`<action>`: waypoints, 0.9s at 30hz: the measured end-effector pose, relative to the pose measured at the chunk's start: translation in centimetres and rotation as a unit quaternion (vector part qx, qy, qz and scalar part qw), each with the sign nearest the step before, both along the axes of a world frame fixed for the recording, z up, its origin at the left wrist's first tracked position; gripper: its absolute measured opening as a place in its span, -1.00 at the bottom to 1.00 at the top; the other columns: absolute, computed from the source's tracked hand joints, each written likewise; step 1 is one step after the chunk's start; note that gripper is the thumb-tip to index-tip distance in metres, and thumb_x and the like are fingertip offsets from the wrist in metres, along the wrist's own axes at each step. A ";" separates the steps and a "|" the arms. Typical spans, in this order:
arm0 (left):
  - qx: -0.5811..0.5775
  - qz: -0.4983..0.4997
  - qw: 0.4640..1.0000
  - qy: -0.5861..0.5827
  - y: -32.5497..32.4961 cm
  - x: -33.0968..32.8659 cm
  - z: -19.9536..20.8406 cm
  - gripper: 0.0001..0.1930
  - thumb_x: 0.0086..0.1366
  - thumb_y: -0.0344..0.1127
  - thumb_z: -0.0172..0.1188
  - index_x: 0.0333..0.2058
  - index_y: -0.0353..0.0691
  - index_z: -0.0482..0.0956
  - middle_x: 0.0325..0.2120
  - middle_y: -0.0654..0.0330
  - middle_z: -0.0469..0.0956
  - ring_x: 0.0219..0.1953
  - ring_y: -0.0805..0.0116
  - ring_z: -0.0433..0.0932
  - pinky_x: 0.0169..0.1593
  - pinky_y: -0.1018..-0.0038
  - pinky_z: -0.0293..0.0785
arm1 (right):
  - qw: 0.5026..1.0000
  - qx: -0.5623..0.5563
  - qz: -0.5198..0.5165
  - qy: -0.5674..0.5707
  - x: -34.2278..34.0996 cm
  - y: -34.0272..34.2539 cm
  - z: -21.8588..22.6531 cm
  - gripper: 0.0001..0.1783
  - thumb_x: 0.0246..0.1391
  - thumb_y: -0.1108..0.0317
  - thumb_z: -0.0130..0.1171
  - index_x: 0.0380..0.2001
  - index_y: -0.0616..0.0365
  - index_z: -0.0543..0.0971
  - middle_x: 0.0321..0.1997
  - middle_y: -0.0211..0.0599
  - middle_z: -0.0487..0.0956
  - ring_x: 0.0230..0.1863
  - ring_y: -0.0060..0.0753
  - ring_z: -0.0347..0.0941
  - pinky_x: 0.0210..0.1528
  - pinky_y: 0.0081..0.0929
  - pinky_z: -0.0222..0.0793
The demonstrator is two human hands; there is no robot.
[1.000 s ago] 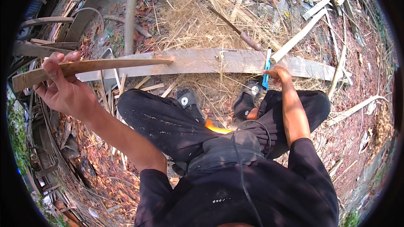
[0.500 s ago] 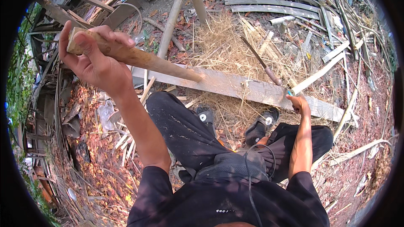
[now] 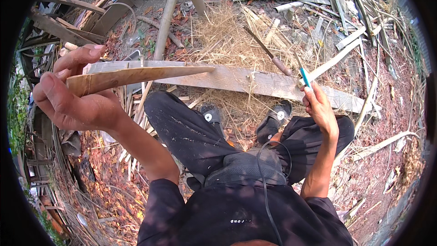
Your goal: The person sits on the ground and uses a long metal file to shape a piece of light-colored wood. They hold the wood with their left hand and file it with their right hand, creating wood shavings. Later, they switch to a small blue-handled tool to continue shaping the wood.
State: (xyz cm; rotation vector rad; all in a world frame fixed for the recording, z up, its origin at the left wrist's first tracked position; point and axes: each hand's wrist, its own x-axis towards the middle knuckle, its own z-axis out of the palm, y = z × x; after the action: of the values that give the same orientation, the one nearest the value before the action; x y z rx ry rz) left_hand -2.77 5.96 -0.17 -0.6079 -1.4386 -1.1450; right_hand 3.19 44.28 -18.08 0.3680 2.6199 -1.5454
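Over the left of the grey plank [image 3: 268, 84], the left hand [image 3: 78, 108] is wrapped round a wooden stick [image 3: 141, 76], maybe only part shaped, while the right hand [image 3: 322, 113] clutches a blue knife [image 3: 305, 77], not cutting.

Black short-sleeved T-shirt [image 3: 202, 216] with small white chest lettering [image 3: 239, 222]; loose black trousers [image 3: 180, 134], pale-flecked on the left leg; dark grey mesh [image 3: 243, 169] at the waist; dark sandals [image 3: 267, 130] bearing round white badges [image 3: 281, 115]; thin looped cable [image 3: 266, 198]

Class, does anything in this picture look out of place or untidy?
Yes: beyond the grey plank, a long-bladed tool lies uncovered on scattered straw; an exposed blade seems odd lying there.
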 end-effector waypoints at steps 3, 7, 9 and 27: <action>-0.004 0.157 0.986 -0.056 1.9 0.5 0.8 -0.72 0.26 -0.25 -0.10 -0.54 -0.32 0.38 -0.71 0.05 0.48 -0.66 0.38 0.45 -0.47 0.50 0.39 | 0.957 0.283 -0.058 -0.030 0.1 -1.0 -1.1 -0.56 0.23 -0.01 -0.11 -0.14 0.17 0.43 -0.41 -0.10 0.55 -0.39 -0.12 0.50 -0.31 -0.27 0.35; 0.019 0.152 0.987 -0.054 1.7 0.4 0.6 -0.66 0.22 -0.36 -0.08 -0.68 -0.38 0.45 -0.76 0.18 0.41 -0.71 0.46 0.37 -0.58 0.60 0.24 | 0.963 0.247 -0.108 0.010 0.3 -3.0 2.8 -0.52 0.25 0.00 -0.17 -0.01 0.17 0.38 -0.35 0.18 0.53 -0.20 0.23 0.45 -0.22 -0.06 0.30; 0.029 0.208 0.978 -0.001 0.7 -0.2 -0.2 -0.65 0.22 -0.35 -0.08 -0.71 -0.38 0.42 -0.77 0.18 0.40 -0.71 0.47 0.34 -0.57 0.59 0.24 | 0.986 0.151 -0.037 0.063 0.9 -5.3 5.3 -0.54 0.28 0.03 -0.21 0.01 0.17 0.34 -0.39 0.19 0.49 -0.25 0.23 0.44 -0.29 -0.06 0.27; 0.138 0.201 0.968 0.066 1.9 1.6 -1.7 -0.50 0.31 -0.21 0.03 -0.79 -0.15 0.12 -0.83 0.29 0.13 -0.77 0.55 0.06 -0.63 0.56 -0.02 | 0.962 -0.127 0.209 0.121 2.1 -15.8 9.5 -0.72 0.24 0.31 -0.14 -0.08 0.29 0.30 -0.60 0.01 0.41 -0.53 0.13 0.39 -0.43 -0.10 0.21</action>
State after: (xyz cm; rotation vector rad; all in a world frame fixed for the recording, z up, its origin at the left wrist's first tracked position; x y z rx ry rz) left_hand -1.19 7.83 -1.84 -0.1796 -1.1919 -0.9389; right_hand 5.28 28.51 -8.58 -0.3918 2.3930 -1.8217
